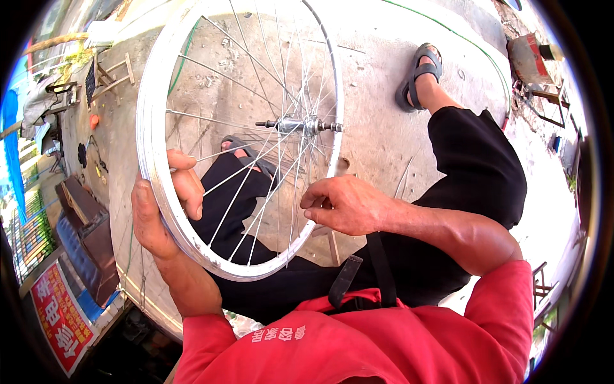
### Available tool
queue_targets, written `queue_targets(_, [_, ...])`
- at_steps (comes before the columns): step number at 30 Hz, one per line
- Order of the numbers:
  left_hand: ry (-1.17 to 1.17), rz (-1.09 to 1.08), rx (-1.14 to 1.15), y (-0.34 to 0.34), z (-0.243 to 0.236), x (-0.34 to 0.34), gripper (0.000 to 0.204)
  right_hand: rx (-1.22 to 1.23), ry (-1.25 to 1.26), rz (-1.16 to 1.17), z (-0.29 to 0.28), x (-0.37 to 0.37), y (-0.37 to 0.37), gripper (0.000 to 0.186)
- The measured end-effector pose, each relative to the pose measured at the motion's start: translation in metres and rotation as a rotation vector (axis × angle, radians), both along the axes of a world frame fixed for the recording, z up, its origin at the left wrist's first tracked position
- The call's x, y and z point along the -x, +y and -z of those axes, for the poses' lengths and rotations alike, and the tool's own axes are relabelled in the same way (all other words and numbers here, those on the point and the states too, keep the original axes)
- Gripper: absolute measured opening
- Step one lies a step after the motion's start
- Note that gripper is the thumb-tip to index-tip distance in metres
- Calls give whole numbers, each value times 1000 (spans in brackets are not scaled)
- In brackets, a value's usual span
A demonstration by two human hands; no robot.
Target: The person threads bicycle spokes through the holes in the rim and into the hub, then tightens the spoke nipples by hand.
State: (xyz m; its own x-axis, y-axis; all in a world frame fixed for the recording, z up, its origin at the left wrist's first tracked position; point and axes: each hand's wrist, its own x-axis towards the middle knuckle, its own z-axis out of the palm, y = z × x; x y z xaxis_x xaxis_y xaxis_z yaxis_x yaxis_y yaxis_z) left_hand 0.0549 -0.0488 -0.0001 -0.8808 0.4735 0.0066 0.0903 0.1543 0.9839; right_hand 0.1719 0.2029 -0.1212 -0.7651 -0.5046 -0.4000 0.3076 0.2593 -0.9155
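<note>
A bicycle wheel (149,109) without a tyre stands tilted before me, over my legs. Thin metal spokes (224,120) run from its silver rim to a shiny hub (297,125) with a threaded axle. On the lower left of the rim, my left hand (153,221) is closed around it, thumb outside and fingers reaching inside. My right hand (352,203) is at the rim's lower right, its fingertips curled and pressed together beside the spokes. Whatever those fingertips pinch, if anything, is hidden.
Loose spokes lie on the concrete floor (377,70) between my sandalled feet. A green hose (460,40) crosses the far side. Small tools (99,168), a worn brown-and-blue seat (83,240) and a red sign (61,317) are at the left. A red metal container (529,59) stands far right.
</note>
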Motion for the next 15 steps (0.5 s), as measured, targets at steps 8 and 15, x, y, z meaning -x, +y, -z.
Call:
queue_targets(8, [-20, 4, -20, -6, -2, -8, 72, -30, -31, 4, 1, 5, 11, 28])
queue_targets(15, [11, 20, -14, -2, 1, -14, 66, -30, -52, -17, 4, -2, 12, 27])
